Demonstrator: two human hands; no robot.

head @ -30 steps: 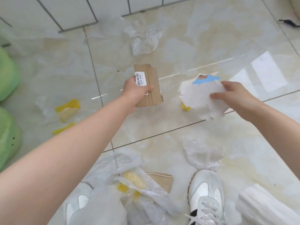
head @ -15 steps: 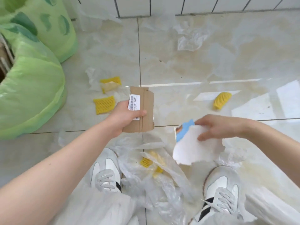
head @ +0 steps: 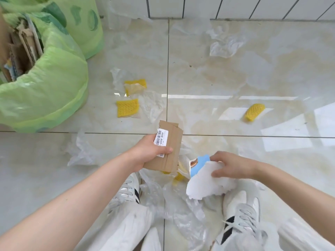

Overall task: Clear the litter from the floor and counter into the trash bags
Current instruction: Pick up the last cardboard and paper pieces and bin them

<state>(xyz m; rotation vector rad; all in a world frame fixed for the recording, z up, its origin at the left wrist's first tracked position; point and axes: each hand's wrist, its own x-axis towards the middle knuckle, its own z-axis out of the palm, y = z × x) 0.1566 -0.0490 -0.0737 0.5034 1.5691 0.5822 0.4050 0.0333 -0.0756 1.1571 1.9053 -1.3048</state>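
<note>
So we've got both hands full over the tiled floor (head: 217, 73). Our left hand (head: 146, 153) is wrapped around a flat piece of brown cardboard (head: 171, 147) with a white barcode label (head: 160, 137) on it, thumb pressed across the front, fingers hidden behind. Our right hand (head: 233, 166) pinches a torn sheet of white paper (head: 204, 185) with a blue printed corner, thumb on top and fingers curled round its upper edge. Both pieces are held in the air just above our white sneakers (head: 241, 211), near the bottom middle of the floor.

Two green trash bags (head: 45, 95) sit at the floor's top left corner; the nearer one is open with cardboard scraps sticking up inside. Between the bags and our left hand lie two yellow foam nets (head: 127, 107) on clear plastic film. Another yellow foam net (head: 254, 111) lies well apart toward the right edge. A crumpled clear plastic wrap (head: 224, 45) sits near the wall at the top, and more clear plastic (head: 179, 212) is bunched between our feet.
</note>
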